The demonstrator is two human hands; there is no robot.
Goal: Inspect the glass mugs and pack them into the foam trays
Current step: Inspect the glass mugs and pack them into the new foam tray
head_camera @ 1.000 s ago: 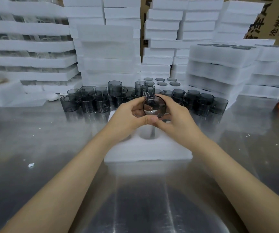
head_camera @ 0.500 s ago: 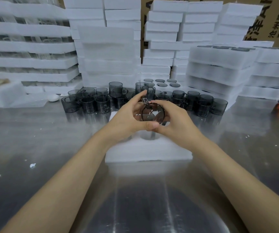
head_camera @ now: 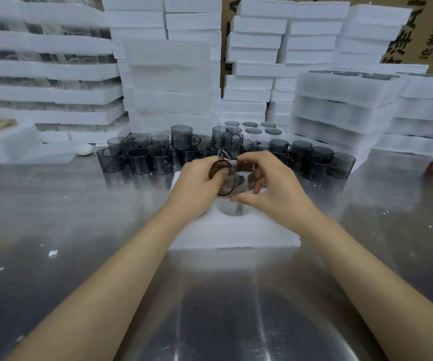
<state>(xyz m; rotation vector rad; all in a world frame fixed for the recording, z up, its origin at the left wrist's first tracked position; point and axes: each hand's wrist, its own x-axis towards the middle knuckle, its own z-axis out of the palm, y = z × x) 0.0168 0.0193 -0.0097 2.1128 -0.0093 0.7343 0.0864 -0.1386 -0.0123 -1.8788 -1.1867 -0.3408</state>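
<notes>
Dozens of smoked glass mugs stand clustered on the steel table directly behind the foam tray, whose visible round pocket sits below the hands. Stacks of white foam trays and cardboard cartons fill the background. The held mug lies on its side above the tray, left hand fingers curled at its rim, right hand fingers and thumb curled round its body.

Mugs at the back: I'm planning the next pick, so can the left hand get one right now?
Probably not yet: the left hand and right hand both hold a mug. The row of mugs itself stands unobstructed.
</notes>
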